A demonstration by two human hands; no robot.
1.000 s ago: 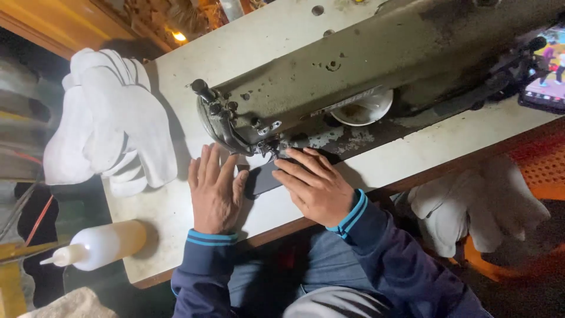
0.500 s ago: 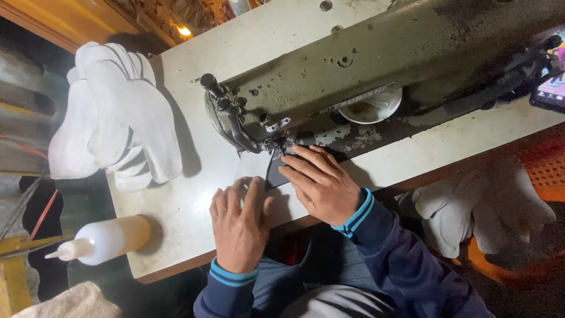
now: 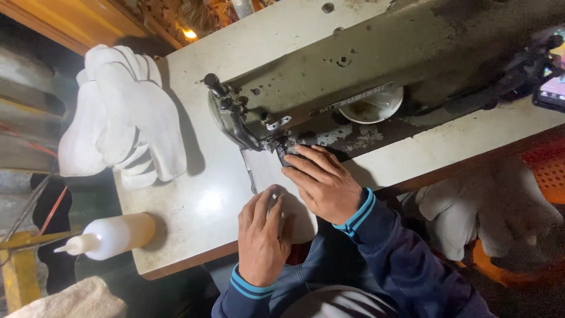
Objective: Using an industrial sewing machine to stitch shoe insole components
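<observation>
My right hand (image 3: 322, 181) rests on the table with its fingertips at the needle area of an old grey-green sewing machine (image 3: 376, 70). It presses a pale piece of cloth (image 3: 265, 171) that lies under the presser foot. My left hand (image 3: 263, 235) lies flat, fingers together, on the same pale cloth near the table's front edge. Both arms wear dark blue sleeves with light blue cuffs. The needle itself is hidden by the machine head and my fingers.
A stack of white gloves (image 3: 123, 118) lies at the left end of the white table (image 3: 200, 200). A plastic squeeze bottle (image 3: 109, 235) lies near the front left corner. More white gloves (image 3: 488, 212) sit below on the right. A small white bowl (image 3: 371, 109) sits under the machine arm.
My left hand has slid back from beside the needle toward the table's front edge. A dark piece seen under the hands earlier is no longer visible; pale cloth is there now.
</observation>
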